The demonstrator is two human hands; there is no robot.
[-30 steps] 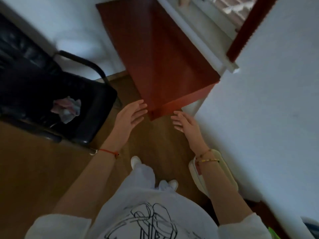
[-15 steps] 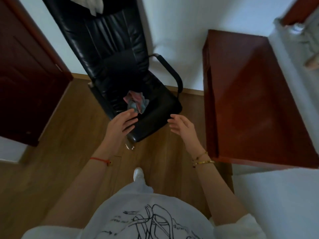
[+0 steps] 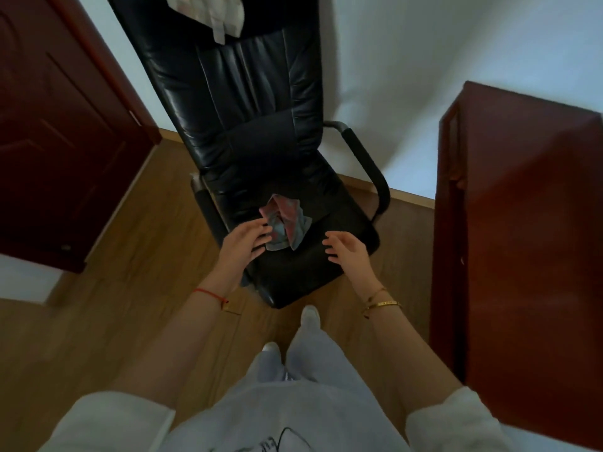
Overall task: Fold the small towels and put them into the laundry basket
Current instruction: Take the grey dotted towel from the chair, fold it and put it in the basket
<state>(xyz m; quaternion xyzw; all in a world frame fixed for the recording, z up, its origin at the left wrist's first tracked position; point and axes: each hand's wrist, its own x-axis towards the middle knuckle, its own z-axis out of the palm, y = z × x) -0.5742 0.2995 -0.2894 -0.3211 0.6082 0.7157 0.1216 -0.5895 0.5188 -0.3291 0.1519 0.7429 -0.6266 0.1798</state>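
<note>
The pick-up step is judged to be in hand. A crumpled small towel (image 3: 285,223), not yet folded, is seen on the seat of a black office chair (image 3: 293,275). The left hand (image 3: 239,244) is held with fingers straight at the towel's 8 o'clock edge; contact cannot be confirmed. The right hand (image 3: 347,252) is held at its 4 o'clock, fingers spread and empty. A pinch and lift are called for next. No laundry basket is shown.
</note>
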